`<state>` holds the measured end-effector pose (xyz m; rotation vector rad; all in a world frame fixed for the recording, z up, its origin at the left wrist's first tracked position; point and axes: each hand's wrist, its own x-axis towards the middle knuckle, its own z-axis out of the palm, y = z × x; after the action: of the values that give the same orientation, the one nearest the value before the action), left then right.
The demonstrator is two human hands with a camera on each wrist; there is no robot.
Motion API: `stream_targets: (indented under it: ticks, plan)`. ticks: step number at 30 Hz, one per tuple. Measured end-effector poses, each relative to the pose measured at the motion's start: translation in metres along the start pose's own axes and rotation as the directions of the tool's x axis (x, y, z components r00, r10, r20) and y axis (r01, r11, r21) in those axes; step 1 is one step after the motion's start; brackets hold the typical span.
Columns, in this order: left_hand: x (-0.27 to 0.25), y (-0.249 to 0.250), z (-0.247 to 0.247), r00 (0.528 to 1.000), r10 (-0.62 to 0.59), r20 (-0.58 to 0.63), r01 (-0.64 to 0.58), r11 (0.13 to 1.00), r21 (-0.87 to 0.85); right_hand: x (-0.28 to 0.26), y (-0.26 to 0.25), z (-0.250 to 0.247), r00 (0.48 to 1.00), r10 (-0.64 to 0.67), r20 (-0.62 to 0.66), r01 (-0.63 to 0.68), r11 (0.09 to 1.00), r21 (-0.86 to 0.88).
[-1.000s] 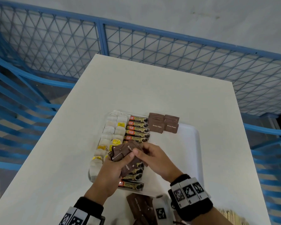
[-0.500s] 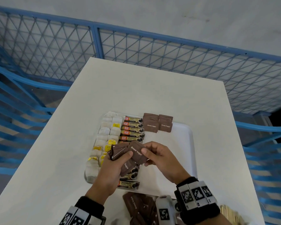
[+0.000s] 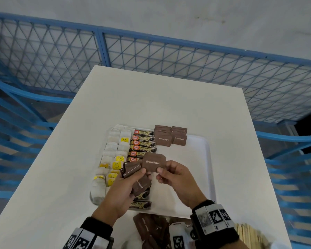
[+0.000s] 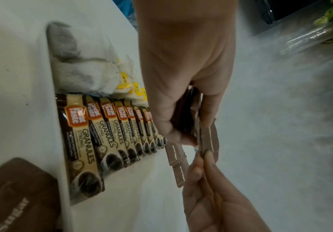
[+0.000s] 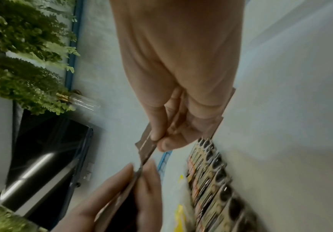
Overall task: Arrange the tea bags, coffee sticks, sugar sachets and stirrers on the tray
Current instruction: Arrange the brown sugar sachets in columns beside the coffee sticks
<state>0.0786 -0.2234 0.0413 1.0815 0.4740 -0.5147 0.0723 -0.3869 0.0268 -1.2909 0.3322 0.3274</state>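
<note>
On the white tray [image 3: 209, 159], tea bags [image 3: 113, 151] fill the left columns and coffee sticks [image 3: 144, 144] lie in a row beside them. Two stacks of brown sugar sachets [image 3: 170, 136] sit at the tray's far end. Above the tray's near half, my left hand [image 3: 138, 175] grips a fanned bunch of brown sugar sachets [image 3: 141, 184]. My right hand [image 3: 162, 167] pinches a single sachet [image 3: 153, 162] by its lower edge, just above the bunch. The left wrist view shows the bunch [image 4: 207, 136] edge-on. In the right wrist view the pinched sachet [image 5: 146, 150] is blurred.
More loose brown sachets [image 3: 149, 229] lie on the table in front of the tray. Wooden stirrers [image 3: 248, 234] are at the near right. The tray's right half is bare. A blue mesh fence [image 3: 169, 56] surrounds the white table.
My right hand has drawn one sachet out of the bunch and raised it a little towards the far side. The left hand keeps hold of the other sachets.
</note>
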Motion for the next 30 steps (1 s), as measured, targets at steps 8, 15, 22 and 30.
stream_targets:
  ticks: [8, 15, 22, 30]
  plan:
    - [-0.005, 0.006, -0.003, 0.995, -0.1, -0.019, 0.095, 0.981, -0.166, 0.048, -0.009, -0.055, 0.905, -0.046, -0.422, -0.007, 0.992, -0.124]
    - [-0.003, 0.007, -0.009, 0.997, -0.074, -0.027, 0.072, 0.994, -0.084, 0.084, -0.01, -0.085, 0.855, -0.19, -0.483, -0.114, 0.839, -0.532]
    - [-0.002, 0.005, -0.01, 0.997, -0.07, -0.045, 0.067, 0.996, -0.056, 0.097, -0.01, -0.079, 0.846, -0.202, -0.494, -0.157, 0.789, -0.593]
    - [-0.003, 0.006, -0.007, 0.999, -0.045, -0.012, 0.044, 0.998, -0.035, 0.098, -0.01, -0.075, 0.821, -0.231, -0.522, -0.154, 0.79, -0.593]
